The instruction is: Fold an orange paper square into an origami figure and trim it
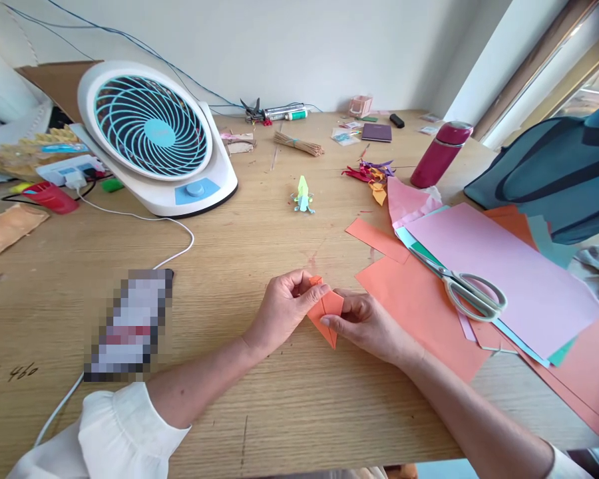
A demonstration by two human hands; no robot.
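Between my two hands is a small folded piece of orange paper (332,306), kite-shaped with a crease down its middle and a point toward me. My left hand (285,303) pinches its upper left part, thumb on top. With thumb and bent fingers, my right hand (367,324) grips its right edge. The fingers beneath the paper are partly hidden. Beyond the hands a small yellow-green and blue folded paper figure (303,194) rests on the table.
Scissors (472,293) lie on stacked colored paper (504,266) at right, near a red bottle (442,154) and blue bag (554,173). A white fan (154,133) and a pixelated phone-like device (130,326) with a cable are at left. Colorful paper scraps (372,174) lie farther back.
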